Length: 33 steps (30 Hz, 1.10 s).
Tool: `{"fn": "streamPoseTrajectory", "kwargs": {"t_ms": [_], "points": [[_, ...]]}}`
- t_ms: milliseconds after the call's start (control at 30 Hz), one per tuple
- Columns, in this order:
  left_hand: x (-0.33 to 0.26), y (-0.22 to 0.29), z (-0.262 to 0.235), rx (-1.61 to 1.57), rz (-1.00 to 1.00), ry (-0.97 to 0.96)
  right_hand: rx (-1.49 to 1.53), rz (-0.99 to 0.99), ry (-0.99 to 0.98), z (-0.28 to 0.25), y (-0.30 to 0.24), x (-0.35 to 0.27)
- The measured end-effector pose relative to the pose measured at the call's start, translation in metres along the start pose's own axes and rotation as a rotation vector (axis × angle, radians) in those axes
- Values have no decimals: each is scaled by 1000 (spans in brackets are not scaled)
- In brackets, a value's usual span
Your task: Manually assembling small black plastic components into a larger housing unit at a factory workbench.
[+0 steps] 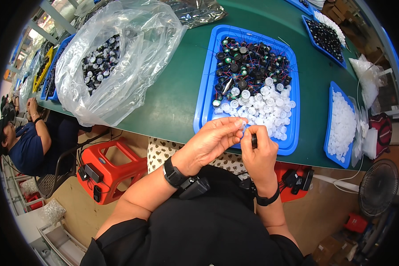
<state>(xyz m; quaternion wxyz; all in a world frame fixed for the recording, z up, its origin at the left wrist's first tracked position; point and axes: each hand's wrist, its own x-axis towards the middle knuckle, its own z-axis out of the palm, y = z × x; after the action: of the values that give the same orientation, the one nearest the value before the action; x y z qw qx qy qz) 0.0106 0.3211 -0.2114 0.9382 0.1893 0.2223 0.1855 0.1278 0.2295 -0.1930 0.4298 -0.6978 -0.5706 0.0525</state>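
Observation:
My left hand (214, 141) pinches a small translucent white plastic cap (242, 127) between thumb and fingertips. Close beside it, my right hand (259, 155) has its fingers closed around a small round black part (254, 141) with thin wire. Fingertips of both hands nearly meet, so how the two pieces touch is hidden. Both hands are over the near edge of a blue tray (202, 84). Inside the tray, black round parts (241, 66) with red and blue wires fill the far side, and loose white caps (270, 108) are heaped nearer me.
A big transparent bag (137, 84) of black-and-white parts lies on the green table (173, 88) at left. To the right are a blue tray (329, 128) of white pieces and another tray (312, 37) of black parts. A co-worker (31, 142) sits at far left, beyond a red stool (108, 164).

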Motion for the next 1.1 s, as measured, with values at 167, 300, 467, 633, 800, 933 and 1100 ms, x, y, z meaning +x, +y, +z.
{"fn": "streamPoseTrajectory", "kwargs": {"t_ms": [167, 300, 467, 633, 800, 933, 1100], "points": [[1, -1, -3, -1, 0, -5, 11, -23, 0, 1, 1, 0], [1, 0, -3, -8, 0, -10, 24, -7, 0, 0, 0, 0], [0, 0, -1, 1, -6, -8, 23, -1, -10, 0, 1, -1], [0, 0, 0, 21, -10, 7, 49, 12, -1, 4, 1, 1], [-1, 1, 3, 30, 20, 53, 155, 106, 2, 1, 4, 4], [-4, -1, 7, 135, 87, 85, 339, 344, -71, -1, 1, 0], [-7, -2, 11, 337, 141, 91, 370, 361, -116, -3, 2, -3]]}}
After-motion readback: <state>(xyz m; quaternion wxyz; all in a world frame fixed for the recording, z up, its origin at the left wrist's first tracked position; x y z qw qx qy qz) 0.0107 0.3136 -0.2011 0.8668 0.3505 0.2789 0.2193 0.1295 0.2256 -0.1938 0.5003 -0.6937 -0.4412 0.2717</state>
